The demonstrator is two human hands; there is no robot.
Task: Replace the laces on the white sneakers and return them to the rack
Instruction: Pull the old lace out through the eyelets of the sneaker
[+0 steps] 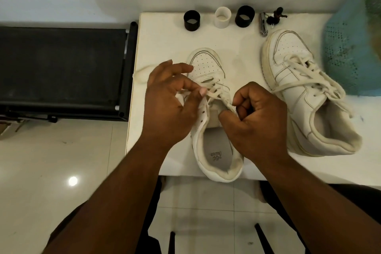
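Note:
A white sneaker [208, 68] lies on the white table [165, 43], toe pointing away from me, heel over the near edge. Its lace [216, 94] runs through only the lower eyelets. My left hand [167, 105] pinches one lace end at the shoe's left side; a loose loop of lace [140, 74] trails off to the left past the table edge. My right hand [255, 119] grips the other lace end at the shoe's right side, fingers curled. A second white sneaker [299, 88], fully laced, lies to the right.
At the table's far edge stand a black ring [192, 20], a white ring [222, 17] and another black ring [245, 16], with a small metal tool and keys [268, 20]. A blue-green mesh basket [354, 47] sits far right. A black rack [61, 68] stands left of the table.

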